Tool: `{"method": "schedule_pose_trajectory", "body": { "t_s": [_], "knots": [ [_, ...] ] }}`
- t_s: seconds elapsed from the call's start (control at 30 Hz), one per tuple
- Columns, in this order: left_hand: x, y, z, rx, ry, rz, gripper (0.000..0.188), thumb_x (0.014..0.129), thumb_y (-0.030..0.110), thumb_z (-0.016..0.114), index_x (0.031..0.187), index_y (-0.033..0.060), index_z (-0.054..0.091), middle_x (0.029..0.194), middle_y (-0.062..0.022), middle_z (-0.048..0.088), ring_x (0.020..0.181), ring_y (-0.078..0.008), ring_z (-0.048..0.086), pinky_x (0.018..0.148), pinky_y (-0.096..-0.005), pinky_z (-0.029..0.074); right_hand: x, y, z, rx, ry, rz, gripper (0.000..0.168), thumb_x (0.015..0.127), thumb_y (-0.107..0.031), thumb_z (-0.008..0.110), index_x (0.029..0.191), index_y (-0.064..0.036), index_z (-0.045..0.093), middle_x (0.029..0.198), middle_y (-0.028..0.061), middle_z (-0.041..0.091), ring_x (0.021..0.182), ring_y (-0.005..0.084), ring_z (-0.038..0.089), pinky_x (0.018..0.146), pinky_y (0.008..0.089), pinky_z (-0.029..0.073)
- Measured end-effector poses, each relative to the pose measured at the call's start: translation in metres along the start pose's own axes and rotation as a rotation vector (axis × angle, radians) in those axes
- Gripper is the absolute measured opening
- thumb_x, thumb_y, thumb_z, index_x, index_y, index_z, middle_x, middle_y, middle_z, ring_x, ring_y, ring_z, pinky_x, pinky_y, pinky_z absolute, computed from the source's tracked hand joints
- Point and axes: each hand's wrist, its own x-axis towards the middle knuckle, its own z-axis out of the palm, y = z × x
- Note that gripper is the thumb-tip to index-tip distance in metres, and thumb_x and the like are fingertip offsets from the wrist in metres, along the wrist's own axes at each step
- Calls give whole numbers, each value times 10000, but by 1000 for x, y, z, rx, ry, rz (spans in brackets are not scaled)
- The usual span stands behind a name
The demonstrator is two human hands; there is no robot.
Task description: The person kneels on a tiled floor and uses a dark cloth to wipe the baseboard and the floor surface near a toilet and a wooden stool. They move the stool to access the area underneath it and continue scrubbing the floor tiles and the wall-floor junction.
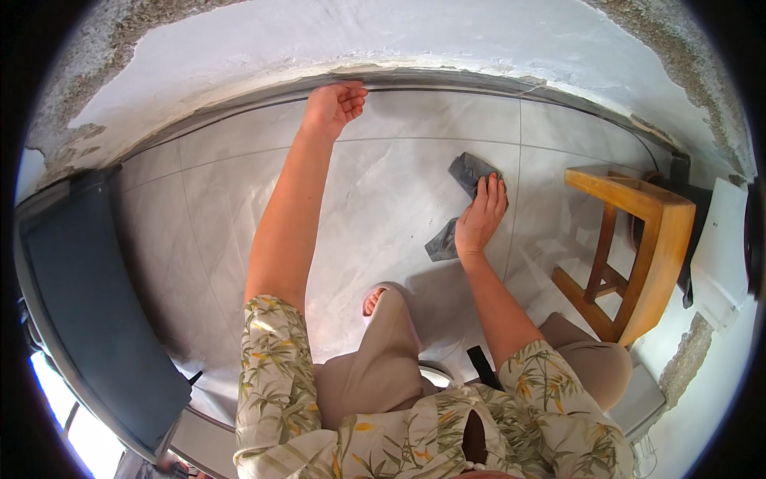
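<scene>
My left hand (pixel 336 108) reaches to the foot of the wall, with its fingers curled beside the grey skirting strip (pixel 407 79). A thin black cable (pixel 443 90) runs along the floor there and passes by the fingertips. Whether the fingers pinch anything is hidden. My right hand (pixel 483 212) lies over a crumpled dark grey cloth (pixel 470 170) on the tiled floor (pixel 383 197), its fingers bent around the cloth's right side. More grey material (pixel 443 242) sticks out left of the wrist; my hand hides whether it is the same piece.
A wooden stool (pixel 649 257) lies on its side at the right, near a white panel (pixel 721 257). Flaking plaster (pixel 389 42) covers the wall ahead. To the left stands a dark blue-grey panel (pixel 90 299). My slippered foot (pixel 377 302) is planted between my arms.
</scene>
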Motion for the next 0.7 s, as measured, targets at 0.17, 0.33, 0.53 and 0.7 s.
{"method": "schedule_pose_trajectory", "body": {
  "t_s": [0.17, 0.33, 0.53, 0.7],
  "knots": [
    [-10, -3, -22, 169, -43, 2, 218, 898, 67, 434, 931, -11, 635, 778, -92, 626, 613, -154, 545, 580, -300, 462, 0, 3, -1, -5, 1, 9, 530, 793, 77, 555, 1314, -4, 513, 1468, 164, 448, 1369, 385, 383, 1137, 534, 298],
    [-30, -35, -45, 224, -65, -144, 194, 887, 94, 447, 889, 17, 624, 720, -58, 604, 564, -135, 508, 548, -282, 428, -2, 4, 2, -4, 13, 0, 528, 792, 57, 553, 1314, -6, 513, 1475, 161, 441, 1368, 384, 384, 1137, 535, 297],
    [-26, -43, -29, 490, 154, 301, 543, 885, 22, 390, 1424, 0, 457, 727, -92, 631, 547, -130, 526, 535, -293, 451, -2, 4, 5, 5, 29, -10, 526, 795, 50, 548, 1317, -8, 511, 1478, 157, 437, 1368, 380, 385, 1138, 533, 296],
    [-20, -45, -3, 612, 173, 274, 735, 882, 29, 400, 1555, -10, 108, 686, -106, 648, 520, -141, 539, 525, -301, 473, -2, 3, 3, -6, 14, 0, 535, 791, 64, 559, 1319, -7, 508, 1482, 152, 435, 1375, 372, 380, 1142, 530, 294]
  ]
}}
